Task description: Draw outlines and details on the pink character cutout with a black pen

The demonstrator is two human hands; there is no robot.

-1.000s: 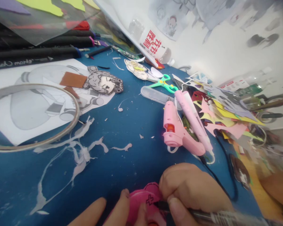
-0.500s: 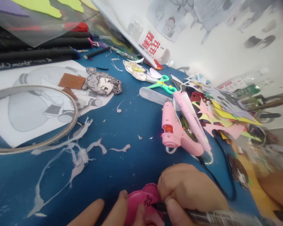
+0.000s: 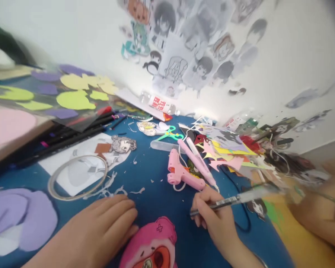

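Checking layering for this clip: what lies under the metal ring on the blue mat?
Under the metal ring lies a white sheet with a grey printed drawing, partly on the blue mat. Brown paper scraps rest beside the ring's far edge. Nothing else shows beneath.

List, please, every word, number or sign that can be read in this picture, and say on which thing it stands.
Red characters on the bottle label: too blurred to read.
"+": a cross drawn on the pink cutout.
Print on the pen in the right hand: too small to read.
Wall drawings: no readable text.
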